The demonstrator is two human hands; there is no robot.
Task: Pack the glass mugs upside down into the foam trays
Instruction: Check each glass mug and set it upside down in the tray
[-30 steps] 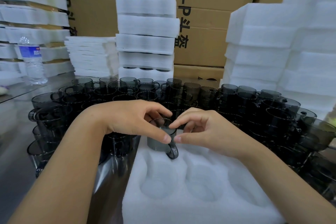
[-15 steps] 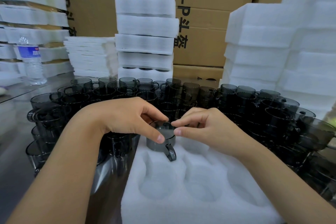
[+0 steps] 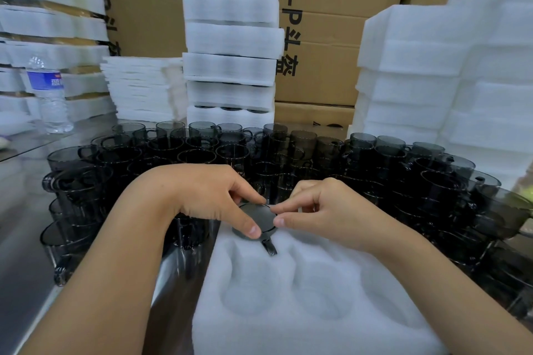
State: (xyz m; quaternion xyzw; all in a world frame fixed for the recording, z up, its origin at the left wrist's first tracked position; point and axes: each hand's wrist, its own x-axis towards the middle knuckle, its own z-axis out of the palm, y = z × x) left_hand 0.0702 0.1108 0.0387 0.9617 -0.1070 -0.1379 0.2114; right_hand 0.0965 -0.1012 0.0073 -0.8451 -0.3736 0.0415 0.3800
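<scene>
Smoked-glass mug (image 3: 259, 217), base up, sits in the far-left pocket of the foam tray (image 3: 288, 334); left hand (image 3: 207, 199) and right hand (image 3: 331, 213) both pinch its base.

Reflective grey desk (image 3: 26, 210), dense field of upright smoked glass mugs (image 3: 202, 150) across its middle, white foam tray (image 3: 302, 311) at near edge, clear water bottle (image 3: 50, 95) far left, foam tray stacks (image 3: 230, 66) and thin foam sheets (image 3: 141, 86) along the back
</scene>
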